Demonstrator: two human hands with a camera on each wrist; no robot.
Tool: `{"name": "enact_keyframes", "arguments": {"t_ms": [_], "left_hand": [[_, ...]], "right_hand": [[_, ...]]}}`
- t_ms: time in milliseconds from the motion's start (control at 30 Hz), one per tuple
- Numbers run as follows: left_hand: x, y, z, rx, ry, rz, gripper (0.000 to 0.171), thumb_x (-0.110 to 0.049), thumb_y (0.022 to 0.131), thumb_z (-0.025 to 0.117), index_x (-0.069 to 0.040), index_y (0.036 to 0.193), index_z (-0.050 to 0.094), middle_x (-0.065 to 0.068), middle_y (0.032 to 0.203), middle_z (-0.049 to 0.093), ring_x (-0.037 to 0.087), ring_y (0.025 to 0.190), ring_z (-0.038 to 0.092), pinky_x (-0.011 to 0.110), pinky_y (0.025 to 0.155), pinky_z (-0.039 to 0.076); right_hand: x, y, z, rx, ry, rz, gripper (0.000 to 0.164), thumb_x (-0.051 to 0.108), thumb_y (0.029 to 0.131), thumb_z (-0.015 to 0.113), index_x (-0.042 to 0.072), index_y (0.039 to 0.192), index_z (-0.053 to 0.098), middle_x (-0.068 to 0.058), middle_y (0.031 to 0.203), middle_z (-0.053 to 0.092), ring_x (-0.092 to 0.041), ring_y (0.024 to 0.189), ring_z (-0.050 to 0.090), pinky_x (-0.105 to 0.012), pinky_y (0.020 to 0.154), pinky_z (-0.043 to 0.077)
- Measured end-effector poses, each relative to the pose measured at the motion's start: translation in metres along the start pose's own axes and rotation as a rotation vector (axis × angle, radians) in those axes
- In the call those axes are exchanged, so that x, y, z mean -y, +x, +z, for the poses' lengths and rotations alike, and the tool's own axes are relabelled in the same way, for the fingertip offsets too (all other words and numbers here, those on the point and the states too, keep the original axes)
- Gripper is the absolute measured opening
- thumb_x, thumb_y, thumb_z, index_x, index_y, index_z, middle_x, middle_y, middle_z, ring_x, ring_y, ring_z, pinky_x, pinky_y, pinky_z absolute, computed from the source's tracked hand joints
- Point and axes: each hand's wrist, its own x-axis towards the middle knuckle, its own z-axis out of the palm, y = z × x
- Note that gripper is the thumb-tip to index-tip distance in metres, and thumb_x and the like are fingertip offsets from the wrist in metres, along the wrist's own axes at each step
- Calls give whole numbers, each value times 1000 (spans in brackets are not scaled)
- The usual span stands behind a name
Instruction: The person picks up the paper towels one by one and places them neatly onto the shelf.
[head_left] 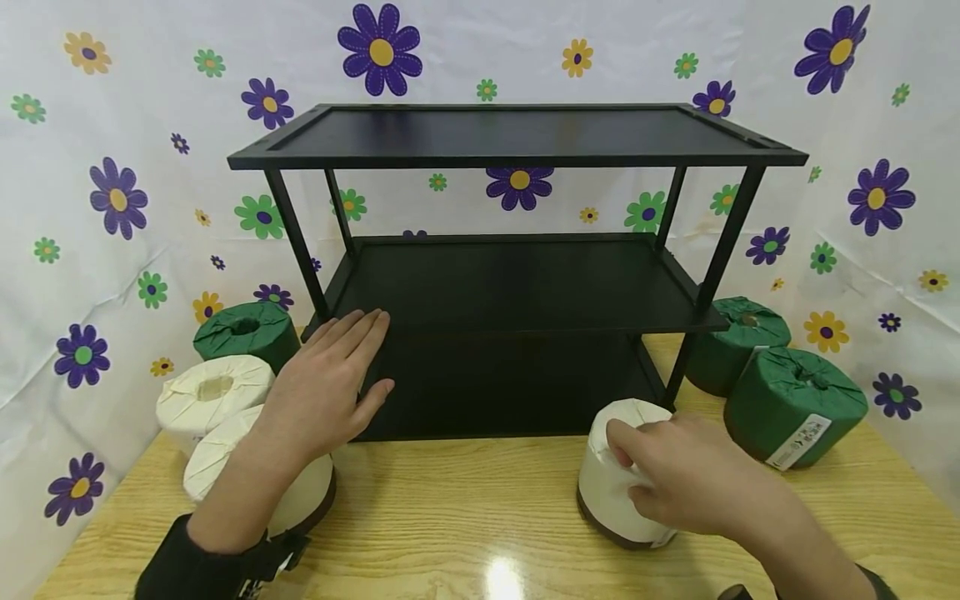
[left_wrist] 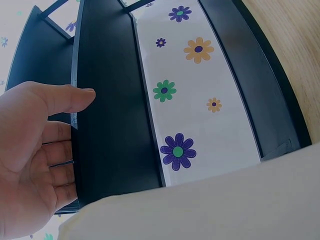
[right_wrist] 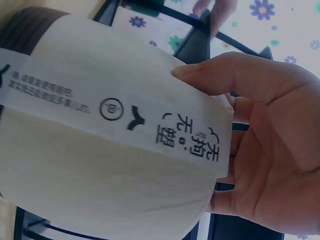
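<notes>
My right hand (head_left: 682, 471) grips the top of a white paper-wrapped toilet roll (head_left: 611, 492) that stands upright on the table, its lower end dark. Up close in the right wrist view, the thumb presses the printed wrapper while the other fingers go over the roll's end and are partly hidden. My left hand (head_left: 326, 383) reaches toward the front left of a black shelf rack (head_left: 517, 287), fingers straight and overlapping the middle shelf. In the left wrist view its thumb (left_wrist: 82, 99) lies across the shelf edge. Both shelves in sight bear nothing.
Two white rolls, including a rear one (head_left: 180, 408), and a green roll (head_left: 251, 329) stand left of the rack, under and behind my left forearm. Two green rolls, the nearer one (head_left: 787, 400) labelled, sit at the right. A flowered cloth (head_left: 465, 42) hangs behind the wooden table (head_left: 442, 517).
</notes>
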Motion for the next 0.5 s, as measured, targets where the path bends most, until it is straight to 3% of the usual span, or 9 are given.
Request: {"name": "enact_keyframes", "arguments": {"t_ms": [300, 500], "left_hand": [[0, 0, 0, -9, 10, 8, 72, -34, 90, 70, 3, 147, 45, 23, 150, 47, 40, 139, 45, 55, 115, 37], [0, 0, 0, -6, 7, 2, 72, -33, 89, 71, 3, 147, 45, 23, 150, 48, 41, 138, 46, 56, 115, 37]], "right_hand": [[5, 5, 6, 5, 12, -49, 35, 24, 75, 83, 25, 87, 49, 15, 68, 52, -3, 58, 42, -28, 59, 36], [-3, 1, -8, 64, 177, 33, 29, 43, 85, 77, 26, 93, 54, 13, 79, 58, -4, 67, 50, -23, 59, 45]]}}
